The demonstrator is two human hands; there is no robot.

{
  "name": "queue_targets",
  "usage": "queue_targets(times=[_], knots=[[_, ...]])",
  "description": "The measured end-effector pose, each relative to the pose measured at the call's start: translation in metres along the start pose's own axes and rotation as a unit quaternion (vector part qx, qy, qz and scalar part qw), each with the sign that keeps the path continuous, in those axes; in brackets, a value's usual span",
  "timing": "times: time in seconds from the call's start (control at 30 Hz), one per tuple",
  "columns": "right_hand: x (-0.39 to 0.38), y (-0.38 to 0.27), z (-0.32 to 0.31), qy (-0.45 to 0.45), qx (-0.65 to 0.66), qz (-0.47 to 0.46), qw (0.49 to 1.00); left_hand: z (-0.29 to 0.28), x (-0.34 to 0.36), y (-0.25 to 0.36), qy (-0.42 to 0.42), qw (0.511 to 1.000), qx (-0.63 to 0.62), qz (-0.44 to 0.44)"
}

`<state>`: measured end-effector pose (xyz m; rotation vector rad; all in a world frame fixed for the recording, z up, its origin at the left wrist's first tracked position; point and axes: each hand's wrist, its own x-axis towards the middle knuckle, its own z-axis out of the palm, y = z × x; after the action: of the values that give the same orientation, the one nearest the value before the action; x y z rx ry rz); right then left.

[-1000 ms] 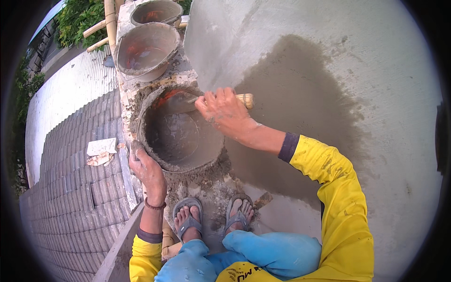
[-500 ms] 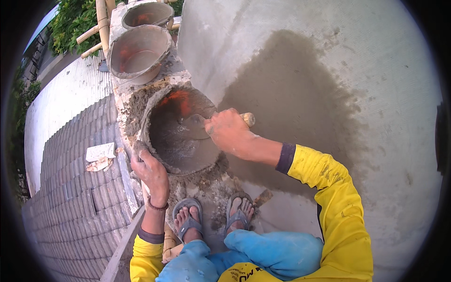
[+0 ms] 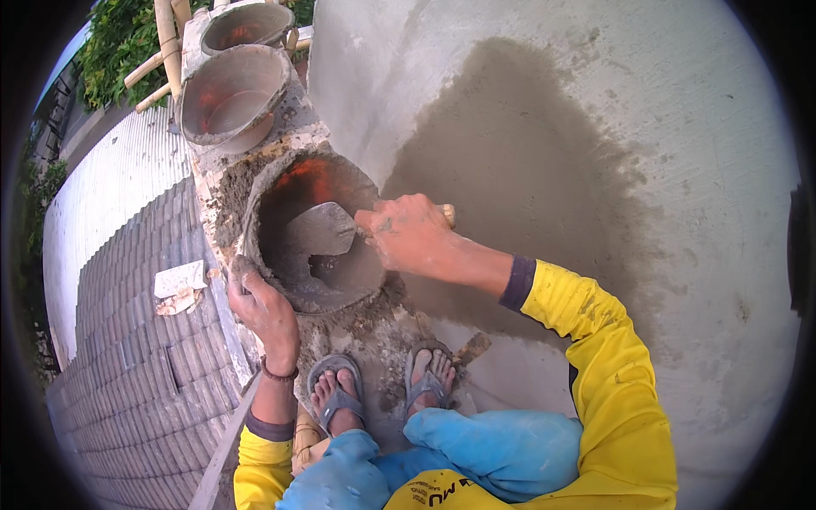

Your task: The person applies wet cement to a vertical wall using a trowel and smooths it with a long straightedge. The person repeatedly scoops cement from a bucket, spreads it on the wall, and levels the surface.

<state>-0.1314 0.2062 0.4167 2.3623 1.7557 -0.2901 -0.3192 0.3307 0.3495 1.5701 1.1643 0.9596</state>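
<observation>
A mortar bucket, crusted grey with orange showing inside, stands before my feet. Wet grey mortar lies in its bottom. My right hand is wrapped round a trowel at the bucket's right side. The blade is inside the bucket, raised above the mortar and coated in grey; the wooden handle's end sticks out past my fist. My left hand grips the bucket's near left rim, thumb and fingers around it, some fingers hidden.
Two more mortar-crusted buckets, a nearer one and a farther one, stand ahead on the narrow, mortar-splattered platform. Bamboo poles rise beside them. A plastered wall with a dark wet patch borders the right. Roof tiles lie below left.
The trowel blade has come up out of the mortar and turned, showing its broad face. My right hand has shifted slightly left. My left hand stays on the bucket rim.
</observation>
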Motion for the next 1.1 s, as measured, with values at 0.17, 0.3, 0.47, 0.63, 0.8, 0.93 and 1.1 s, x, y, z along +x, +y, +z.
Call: queue_targets(times=[0.17,0.3,0.47,0.63,0.8,0.93,1.1], knots=[[-0.005,-0.001,0.004,-0.057,-0.014,-0.050,0.997,0.001,0.002,-0.007,-0.006,0.999,-0.032,-0.003],[-0.010,-0.003,0.009,0.057,0.027,0.020,0.998,-0.002,-0.001,-0.013,-0.007,1.000,0.005,0.020],[-0.014,0.003,0.010,-0.028,-0.010,-0.026,0.999,-0.003,0.001,-0.019,-0.017,1.000,-0.005,-0.001],[-0.020,0.006,0.018,0.109,-0.019,0.050,0.993,-0.006,-0.003,-0.020,-0.018,1.000,-0.005,0.002],[-0.017,0.000,0.024,-0.011,0.001,0.017,1.000,-0.011,-0.008,-0.018,-0.042,0.998,-0.004,-0.050],[-0.024,-0.007,0.022,0.085,0.064,0.040,0.994,-0.009,-0.012,-0.017,-0.016,1.000,-0.011,-0.009],[-0.018,-0.015,0.023,0.025,-0.080,0.104,0.991,-0.011,-0.013,-0.017,-0.016,0.999,-0.047,-0.018]])
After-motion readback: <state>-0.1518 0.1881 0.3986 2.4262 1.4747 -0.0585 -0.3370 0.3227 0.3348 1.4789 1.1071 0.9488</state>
